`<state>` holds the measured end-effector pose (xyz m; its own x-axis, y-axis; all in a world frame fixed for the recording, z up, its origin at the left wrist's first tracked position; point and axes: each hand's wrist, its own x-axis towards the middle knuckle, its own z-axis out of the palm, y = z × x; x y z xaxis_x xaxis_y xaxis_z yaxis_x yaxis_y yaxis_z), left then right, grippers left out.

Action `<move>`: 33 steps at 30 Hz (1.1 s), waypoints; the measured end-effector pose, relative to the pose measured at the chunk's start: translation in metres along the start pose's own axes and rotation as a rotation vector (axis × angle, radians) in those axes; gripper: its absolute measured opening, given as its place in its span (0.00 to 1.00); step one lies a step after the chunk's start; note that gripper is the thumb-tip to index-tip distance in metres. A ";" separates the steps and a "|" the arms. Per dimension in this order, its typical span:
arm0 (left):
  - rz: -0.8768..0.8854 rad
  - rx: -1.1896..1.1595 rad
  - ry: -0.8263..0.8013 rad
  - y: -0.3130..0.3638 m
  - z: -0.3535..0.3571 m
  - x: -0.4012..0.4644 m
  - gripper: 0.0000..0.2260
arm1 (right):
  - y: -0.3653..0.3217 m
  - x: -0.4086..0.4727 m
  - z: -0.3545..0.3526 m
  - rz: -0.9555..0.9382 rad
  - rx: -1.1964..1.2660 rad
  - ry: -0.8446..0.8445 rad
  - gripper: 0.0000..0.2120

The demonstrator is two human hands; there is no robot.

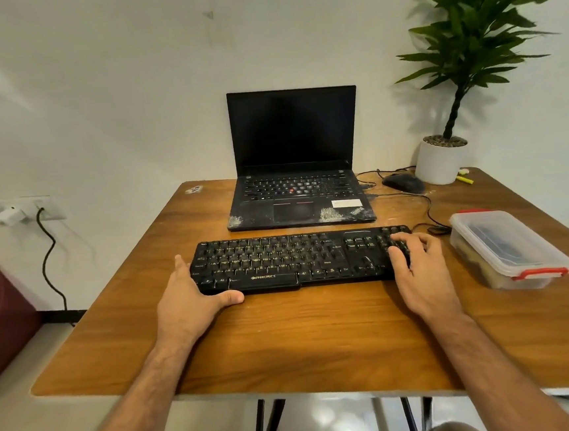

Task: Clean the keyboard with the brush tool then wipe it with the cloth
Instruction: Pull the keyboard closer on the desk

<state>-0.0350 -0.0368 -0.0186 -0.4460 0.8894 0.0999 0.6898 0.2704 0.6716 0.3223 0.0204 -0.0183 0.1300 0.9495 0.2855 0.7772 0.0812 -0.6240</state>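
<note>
The keyboard [300,260], black and full-width, lies flat near the middle of the wooden table [287,345], just in front of the laptop and parallel to the near edge. The table itself is the largest thing in view, its brown grain running side to side. At its far right corner stands a potted plant [477,37] in a white pot, leaves reaching high up the wall. The open laptop [297,159], screen dark, sits directly behind the keyboard, its palm rest worn and stickered. To the right of the keyboard, near but apart from it, rests a clear plastic box [509,250] with red latches, lid closed, its contents too dim to name. The left hand [194,299] holds the keyboard's left end: thumb along the front edge, fingers up against the side, a loose clasp around the corner. The right hand [414,262] lies on the number pad at the right end, fingers relaxed and slightly bent on the keys, gripping nothing. A black mouse [403,182] sits beside the plant pot, its cable trailing toward the keyboard.
</note>
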 end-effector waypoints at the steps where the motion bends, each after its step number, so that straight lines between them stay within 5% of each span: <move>1: -0.002 0.001 0.003 -0.002 -0.002 -0.004 0.69 | 0.000 -0.004 -0.001 -0.002 0.004 0.001 0.18; 18: -0.024 0.059 -0.004 0.001 -0.013 -0.028 0.72 | 0.006 -0.018 -0.019 0.151 0.309 0.162 0.15; 33: -0.047 0.051 -0.027 -0.001 -0.021 -0.039 0.70 | 0.006 -0.023 -0.020 0.174 0.252 0.235 0.14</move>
<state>-0.0303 -0.0794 -0.0076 -0.4635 0.8847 0.0486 0.6966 0.3299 0.6371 0.3362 -0.0071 -0.0138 0.4072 0.8627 0.3001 0.5588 0.0246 -0.8289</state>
